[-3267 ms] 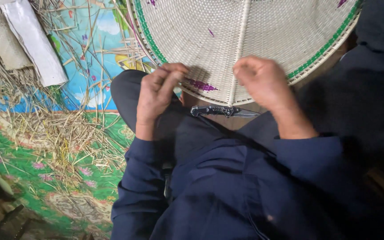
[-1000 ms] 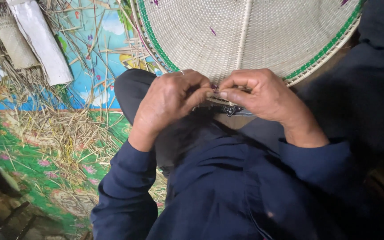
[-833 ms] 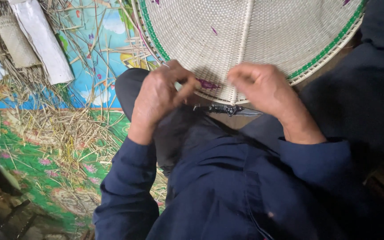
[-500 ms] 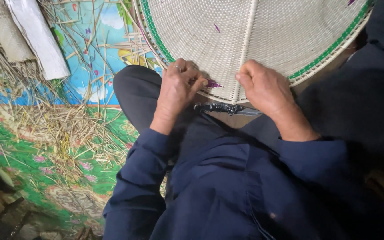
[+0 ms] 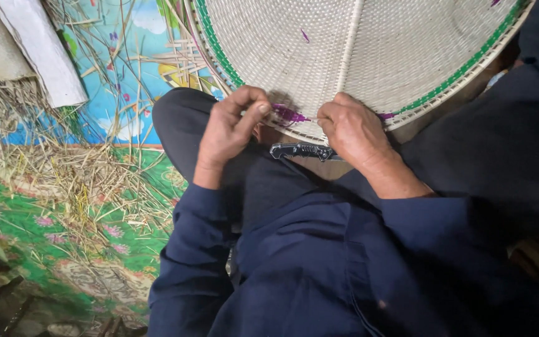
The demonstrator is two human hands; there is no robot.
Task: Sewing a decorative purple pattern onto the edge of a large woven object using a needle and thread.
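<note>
left hand (image 5: 229, 128) pinching purple strip (image 5: 291, 115) at woven tray (image 5: 357, 50) rim; right hand (image 5: 350, 128) gripping rim.

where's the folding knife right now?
Head view, centre: the folding knife lies on the person's lap, just below the near edge of the woven tray, between the left hand and the right hand, in neither hand.
</note>
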